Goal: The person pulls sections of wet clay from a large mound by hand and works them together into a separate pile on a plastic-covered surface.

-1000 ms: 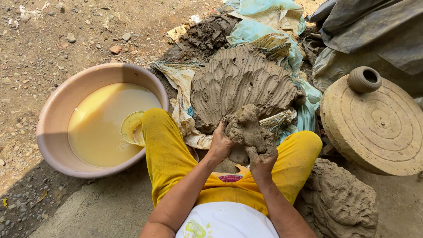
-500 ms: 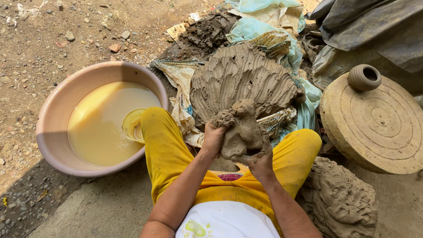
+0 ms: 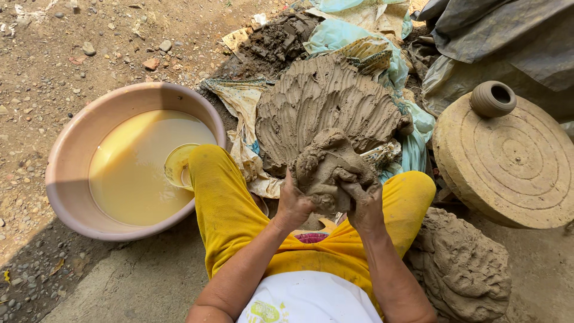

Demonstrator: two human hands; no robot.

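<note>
At nine o'clock sits the basin (image 3: 72, 179) of murky water. Centre, the left hand (image 3: 294, 203) and right hand (image 3: 365, 203) clamp the clay lump (image 3: 329, 161), fingers curled tight; squeezing evenly would likely work it best. At three o'clock lies the stone wheel (image 3: 508, 161).

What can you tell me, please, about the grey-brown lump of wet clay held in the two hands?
The grey-brown lump of wet clay is irregular, folded and creased, with a damp, soft-looking surface. It is raised between the person's knees in yellow trousers, in front of the large furrowed clay mound. The left hand grips its lower left side, and the right hand clasps its lower right, both smeared with clay. Its underside is hidden by the hands.
</note>
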